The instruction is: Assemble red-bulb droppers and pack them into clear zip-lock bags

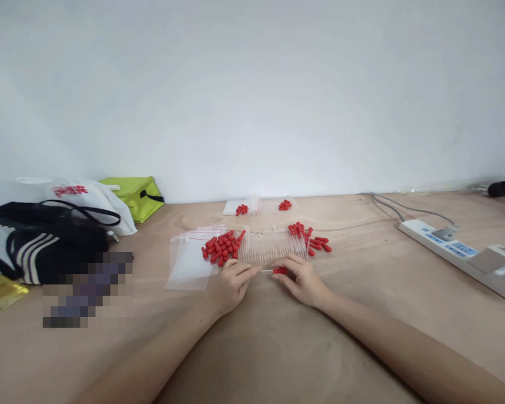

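On the near side of the row of clear tubes (261,244), the right hand (302,281) has its fingers narrowed around a red bulb (279,270), while the left hand's (229,287) fingers pinch the thin tube (267,271) leading to it. A heap of red bulbs (223,247) lies at the row's left end, and red-topped tubes (299,229) at its right end.

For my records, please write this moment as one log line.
left hand: fingertips at clear tube | right hand: holds red bulb | beyond hands: red bulb pile, row of clear tubes
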`<state>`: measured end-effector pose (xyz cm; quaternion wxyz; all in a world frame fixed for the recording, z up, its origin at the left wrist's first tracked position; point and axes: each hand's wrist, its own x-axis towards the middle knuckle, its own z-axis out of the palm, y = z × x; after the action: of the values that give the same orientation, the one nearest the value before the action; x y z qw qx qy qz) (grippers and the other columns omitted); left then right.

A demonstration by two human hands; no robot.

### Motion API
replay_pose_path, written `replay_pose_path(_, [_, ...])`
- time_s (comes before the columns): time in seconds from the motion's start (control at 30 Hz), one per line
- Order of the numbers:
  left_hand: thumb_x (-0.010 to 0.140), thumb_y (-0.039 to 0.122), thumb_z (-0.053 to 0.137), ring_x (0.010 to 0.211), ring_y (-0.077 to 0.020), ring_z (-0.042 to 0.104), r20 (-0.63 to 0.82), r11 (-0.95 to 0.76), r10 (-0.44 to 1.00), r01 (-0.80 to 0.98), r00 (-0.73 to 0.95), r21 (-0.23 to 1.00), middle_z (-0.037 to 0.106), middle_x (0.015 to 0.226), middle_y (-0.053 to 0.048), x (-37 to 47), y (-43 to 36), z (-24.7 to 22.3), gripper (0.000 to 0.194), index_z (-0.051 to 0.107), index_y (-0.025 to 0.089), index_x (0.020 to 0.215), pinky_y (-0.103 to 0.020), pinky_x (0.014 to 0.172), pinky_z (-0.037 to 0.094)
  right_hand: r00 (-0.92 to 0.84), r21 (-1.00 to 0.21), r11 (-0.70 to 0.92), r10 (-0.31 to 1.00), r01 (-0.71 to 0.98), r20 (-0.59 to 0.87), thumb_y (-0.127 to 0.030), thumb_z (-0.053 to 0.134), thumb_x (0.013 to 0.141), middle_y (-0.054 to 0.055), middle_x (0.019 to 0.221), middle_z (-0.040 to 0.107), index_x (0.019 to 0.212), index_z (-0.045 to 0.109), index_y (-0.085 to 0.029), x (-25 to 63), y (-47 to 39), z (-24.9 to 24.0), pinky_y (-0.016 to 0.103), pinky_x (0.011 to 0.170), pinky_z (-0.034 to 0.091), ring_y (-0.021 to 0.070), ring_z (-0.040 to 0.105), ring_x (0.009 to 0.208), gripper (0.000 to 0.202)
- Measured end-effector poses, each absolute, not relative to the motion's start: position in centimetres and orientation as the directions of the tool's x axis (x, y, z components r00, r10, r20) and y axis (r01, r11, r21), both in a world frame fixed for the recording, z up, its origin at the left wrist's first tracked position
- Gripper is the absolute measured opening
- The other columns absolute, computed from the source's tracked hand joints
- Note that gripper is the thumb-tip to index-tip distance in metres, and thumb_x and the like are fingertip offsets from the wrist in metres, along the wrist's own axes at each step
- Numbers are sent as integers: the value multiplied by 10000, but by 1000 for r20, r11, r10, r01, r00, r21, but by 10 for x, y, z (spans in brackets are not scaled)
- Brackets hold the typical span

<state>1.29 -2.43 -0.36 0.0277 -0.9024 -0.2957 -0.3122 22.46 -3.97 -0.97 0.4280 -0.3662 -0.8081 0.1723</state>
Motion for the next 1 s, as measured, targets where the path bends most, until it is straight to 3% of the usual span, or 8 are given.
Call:
replay_pose_path(0.17, [850,82,371,747,-128,545,588,-847,477,521,653,109,648,856,-35,13,-25,-4,307,580,202,1040,-277,711,390,-361,-632,695,719,344,594,-251,508,804,46,804,627,887,640,-220,226,-37,-13,270,670,473,140,576,737,158])
replay_pose_path(0.3, [838,57,356,714,-119,551,610,-868,434,489,663,86,648,813,-26,13,-24,-6,333,574,202,1044,-274,688,382,-377,-591,740,673,321,637,-273,496,815,40,750,637,863,653,-219,226,-36,-14,270,657,470,137,582,711,173])
replay_pose_path(0.5, [830,66,349,673,-120,554,604,-867,419,496,678,45,641,779,-28,14,-26,-6,331,575,196,1034,-278,652,374,-423,-465,793,605,393,674,-298,511,807,37,708,635,820,639,-208,228,-36,-16,306,662,412,143,563,668,157])
replay_pose_path(0.87, [826,41,296,604,-126,531,578,-869,373,492,726,-58,605,701,-45,23,-32,-3,370,578,157,1035,-283,605,353,-514,-261,765,603,589,610,-276,478,813,27,679,601,804,630,-188,229,-40,-14,317,673,288,134,512,641,175])
replay_pose_path(1.0, [850,81,325,623,-127,551,616,-875,405,483,676,46,627,711,-39,25,-32,-4,316,602,169,975,-278,609,361,-516,-268,772,598,576,613,-279,489,809,29,677,611,801,626,-183,228,-40,-13,318,669,299,137,521,637,167])
